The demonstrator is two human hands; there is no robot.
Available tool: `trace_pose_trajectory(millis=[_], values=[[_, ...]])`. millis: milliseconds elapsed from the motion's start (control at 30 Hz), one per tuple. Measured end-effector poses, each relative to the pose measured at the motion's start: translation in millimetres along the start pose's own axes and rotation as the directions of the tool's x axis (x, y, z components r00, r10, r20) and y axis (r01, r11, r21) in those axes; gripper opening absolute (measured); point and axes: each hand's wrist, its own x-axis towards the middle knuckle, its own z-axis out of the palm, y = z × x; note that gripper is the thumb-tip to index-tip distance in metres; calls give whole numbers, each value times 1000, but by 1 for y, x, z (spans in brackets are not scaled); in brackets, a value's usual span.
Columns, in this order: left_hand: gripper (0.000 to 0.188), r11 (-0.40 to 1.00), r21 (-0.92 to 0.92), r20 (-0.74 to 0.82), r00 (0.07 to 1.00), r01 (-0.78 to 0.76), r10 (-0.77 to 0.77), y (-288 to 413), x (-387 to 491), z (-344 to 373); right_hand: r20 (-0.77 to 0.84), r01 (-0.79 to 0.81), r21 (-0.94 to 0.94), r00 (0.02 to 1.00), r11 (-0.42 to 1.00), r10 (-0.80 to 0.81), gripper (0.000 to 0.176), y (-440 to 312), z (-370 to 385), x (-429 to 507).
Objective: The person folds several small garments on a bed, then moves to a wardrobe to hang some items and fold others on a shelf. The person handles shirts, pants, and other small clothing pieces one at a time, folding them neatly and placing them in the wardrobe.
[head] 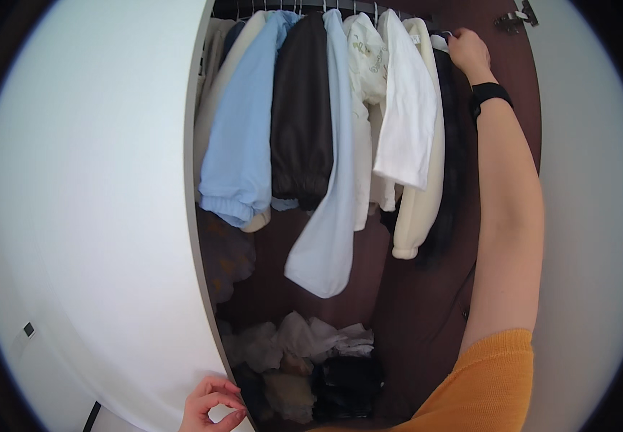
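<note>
My right hand [469, 51], with a black band on its wrist, is raised to the right end of the row of hanging clothes. Its fingers are closed on the hanger of a dark garment [449, 140]. Left of this hang a cream garment [424, 210], a white garment [406, 113], a patterned white one [364, 59], a long pale blue one [327, 216], a dark brown jacket [301, 119] and a light blue jacket [241, 129]. My left hand [214, 405] is low at the door's edge, fingers curled and apart, holding nothing.
A white wardrobe door [95, 189] covers the left side. A metal hinge [516, 20] is at the upper right. White crumpled items [311, 337] and a black bag or folded item [348, 386] lie at the wardrobe's bottom. The hanging rail [338, 7] runs along the top.
</note>
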Motion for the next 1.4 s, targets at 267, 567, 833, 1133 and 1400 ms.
trace_pose_trajectory(millis=[267,567,833,1133,1400], values=[[15,997,57,-104,993,60,-54,13,-3,0,227,-341,31,918,940,325,44,6,34,10],[16,991,1,-146,980,134,-132,14,-13,-4,51,-218,194,976,957,212,43,14,55,15],[13,959,-49,-85,956,278,-281,-12,-33,2,-186,62,35,981,997,-54,46,21,7,-70],[11,909,-207,220,922,363,-318,-42,-53,2,20,-186,839,950,512,311,48,-37,-105,-424],[78,912,-68,388,853,405,-350,-76,-56,75,614,-577,613,778,540,133,40,-84,-226,-698]])
